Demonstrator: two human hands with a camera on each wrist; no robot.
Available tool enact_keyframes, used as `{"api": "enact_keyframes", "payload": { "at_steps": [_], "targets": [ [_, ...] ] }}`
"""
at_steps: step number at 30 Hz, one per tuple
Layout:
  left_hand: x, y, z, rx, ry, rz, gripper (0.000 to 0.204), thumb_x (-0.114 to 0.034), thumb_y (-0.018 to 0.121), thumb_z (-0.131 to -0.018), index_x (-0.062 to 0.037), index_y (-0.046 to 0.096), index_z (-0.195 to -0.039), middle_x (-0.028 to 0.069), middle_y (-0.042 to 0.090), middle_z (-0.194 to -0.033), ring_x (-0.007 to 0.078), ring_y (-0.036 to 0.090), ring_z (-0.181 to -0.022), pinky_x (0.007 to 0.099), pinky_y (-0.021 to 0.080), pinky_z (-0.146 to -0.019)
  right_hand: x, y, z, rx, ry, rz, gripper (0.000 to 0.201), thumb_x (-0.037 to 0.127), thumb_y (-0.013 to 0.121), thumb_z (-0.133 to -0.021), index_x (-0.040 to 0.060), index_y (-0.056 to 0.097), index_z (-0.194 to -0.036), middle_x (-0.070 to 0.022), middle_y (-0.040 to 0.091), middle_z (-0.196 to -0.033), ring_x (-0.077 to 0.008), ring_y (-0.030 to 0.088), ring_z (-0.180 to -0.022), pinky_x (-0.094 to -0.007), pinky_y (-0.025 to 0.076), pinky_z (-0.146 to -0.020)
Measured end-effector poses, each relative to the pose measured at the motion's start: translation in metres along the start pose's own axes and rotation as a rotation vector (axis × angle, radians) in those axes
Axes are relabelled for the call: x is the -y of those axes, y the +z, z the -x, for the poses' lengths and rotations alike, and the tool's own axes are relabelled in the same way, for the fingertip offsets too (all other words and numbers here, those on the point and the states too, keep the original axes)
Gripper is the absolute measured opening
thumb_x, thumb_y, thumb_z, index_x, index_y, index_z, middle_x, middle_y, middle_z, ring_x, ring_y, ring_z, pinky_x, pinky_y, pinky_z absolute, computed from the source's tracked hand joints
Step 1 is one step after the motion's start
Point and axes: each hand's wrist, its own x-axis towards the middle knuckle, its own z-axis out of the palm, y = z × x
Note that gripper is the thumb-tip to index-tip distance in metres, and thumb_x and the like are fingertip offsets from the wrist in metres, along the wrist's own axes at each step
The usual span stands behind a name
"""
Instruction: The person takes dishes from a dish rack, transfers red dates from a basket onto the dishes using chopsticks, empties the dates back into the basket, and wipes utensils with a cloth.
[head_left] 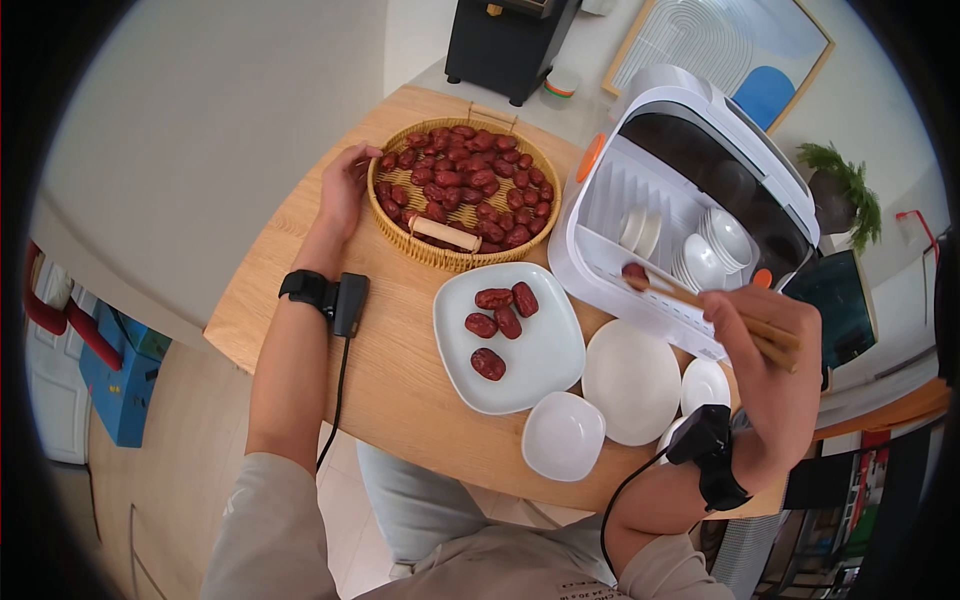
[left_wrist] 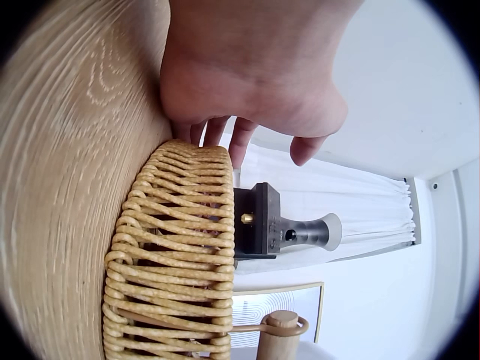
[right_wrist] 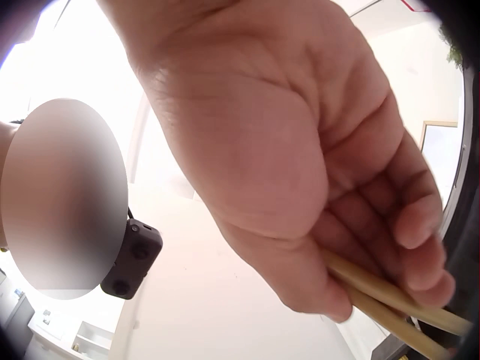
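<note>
Fingers of the left hand (head_left: pixel 346 185), relaxed, touch the ten o'clock rim of a round tan wicker basket (head_left: pixel 437 257) spread with wrinkled dark-red dates (head_left: pixel 448 179); a firm push there might slide or tip it. Toward five o'clock from the basket, five more dates (head_left: pixel 488 364) lie on a white, rounded-square ceramic plate (head_left: pixel 535 375). At that plate's two o'clock, a single dark-red date (head_left: pixel 634 274) hangs at the tips of light-brown wooden chopsticks (right_wrist: pixel 390 289) gripped by the right hand (head_left: pixel 780 318), over the near wall of an open white plastic dish box (head_left: pixel 573 260). Such a narrow hold could let it roll free, perhaps among the white bowls (head_left: pixel 703 262) inside.

For room, bare wooden worktop (head_left: pixel 395 350) lies at the square plate's nine o'clock. At its five o'clock, a small white bowl (head_left: pixel 563 435) sits near the worktop's edge, where the right arm (head_left: pixel 660 500) could knock it. Toward four o'clock, a white rounded plate (head_left: pixel 630 378) crowds the box, leaving little space.
</note>
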Motion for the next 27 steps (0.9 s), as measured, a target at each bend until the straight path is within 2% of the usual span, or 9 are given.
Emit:
{"api": "enact_keyframes", "payload": {
  "at_steps": [7,10,13,16,17,19,21,23,27],
  "targets": [
    [-0.001,0.002,0.001,0.002,0.007,0.009,0.029,-0.032,0.050,-0.097,-0.0063,0.063,-0.097,0.0052,0.063,-0.101,0.0178,0.056,-0.103,0.0306,0.040,-0.096,-0.010,-0.003,0.007,0.206,0.121,0.222,0.015,0.012,0.076,-0.079,0.0001,0.068,-0.080,-0.0129,0.064,-0.078,-0.0264,0.060,-0.063,-0.0340,0.045,-0.060],
    [-0.002,0.002,0.002,-0.007,0.011,-0.007,0.029,-0.033,0.050,-0.096,-0.0064,0.063,-0.097,0.0051,0.062,-0.102,0.0178,0.056,-0.103,0.0306,0.040,-0.096,-0.016,0.004,0.003,0.201,0.351,0.232,0.013,0.013,0.077,-0.079,0.0019,0.069,-0.081,-0.0140,0.066,-0.080,-0.0288,0.059,-0.062,-0.0374,0.046,-0.061],
    [-0.002,0.002,0.002,-0.006,0.008,-0.001,0.030,-0.034,0.050,-0.096,-0.0064,0.063,-0.097,0.0051,0.062,-0.102,0.0179,0.056,-0.102,0.0310,0.040,-0.096,-0.019,0.002,-0.003,0.256,0.321,0.145,0.015,0.012,0.074,-0.081,-0.0005,0.068,-0.079,-0.0144,0.061,-0.074,-0.0257,0.056,-0.059,-0.0334,0.045,-0.059],
    [-0.002,0.003,0.003,-0.008,0.005,-0.008,0.030,-0.034,0.051,-0.096,-0.0064,0.063,-0.097,0.0050,0.062,-0.102,0.0178,0.056,-0.102,0.0314,0.040,-0.096,0.000,0.001,-0.002,0.096,0.034,-0.165,0.013,0.003,0.065,-0.088,-0.0074,0.064,-0.081,-0.0088,0.054,-0.067,-0.0129,0.051,-0.057,-0.0247,0.040,-0.054],
    [-0.002,0.003,0.002,-0.006,0.015,-0.006,0.030,-0.034,0.051,-0.096,-0.0064,0.063,-0.096,0.0052,0.062,-0.102,0.0180,0.055,-0.102,0.0313,0.040,-0.096,0.002,0.004,-0.006,0.097,0.035,-0.165,0.013,0.003,0.065,-0.088,-0.0074,0.064,-0.081,-0.0088,0.054,-0.067,-0.0129,0.051,-0.057,-0.0247,0.040,-0.054],
    [-0.003,0.003,0.003,-0.003,0.025,-0.005,0.030,-0.034,0.052,-0.096,-0.0063,0.063,-0.096,0.0053,0.062,-0.101,0.0182,0.055,-0.102,0.0313,0.040,-0.096,0.007,0.014,-0.020,0.164,-0.250,-0.172,0.013,0.002,0.063,-0.090,-0.0088,0.064,-0.083,-0.0068,0.055,-0.068,-0.0120,0.051,-0.056,-0.0247,0.040,-0.052],
    [-0.004,0.004,0.004,-0.008,0.001,0.009,0.030,-0.034,0.052,-0.095,-0.0061,0.063,-0.095,0.0059,0.062,-0.101,0.0187,0.055,-0.103,0.0312,0.040,-0.097,0.009,0.038,-0.033,0.150,-0.166,-0.295,0.019,0.009,0.062,-0.091,-0.0097,0.064,-0.085,-0.0089,0.054,-0.062,-0.0149,0.051,-0.054,-0.0310,0.039,-0.052],
    [-0.003,0.004,0.004,-0.007,0.002,0.007,0.030,-0.034,0.052,-0.095,-0.0061,0.063,-0.095,0.0062,0.063,-0.102,0.0189,0.055,-0.103,0.0314,0.039,-0.097,-0.005,0.065,-0.051,0.150,-0.268,-0.224,0.019,0.010,0.063,-0.091,-0.0079,0.065,-0.086,-0.0112,0.054,-0.061,-0.0152,0.051,-0.054,-0.0326,0.041,-0.054],
    [-0.007,0.009,0.007,-0.041,-0.006,-0.018,0.034,-0.033,0.047,-0.096,-0.0018,0.060,-0.100,0.0102,0.061,-0.106,0.0226,0.054,-0.106,0.0342,0.040,-0.098,-0.023,0.117,-0.063,0.192,-0.147,-0.367,0.019,0.012,0.066,-0.089,-0.0063,0.066,-0.086,-0.0139,0.056,-0.063,-0.0213,0.051,-0.055,-0.0328,0.043,-0.056]
  ]
}}
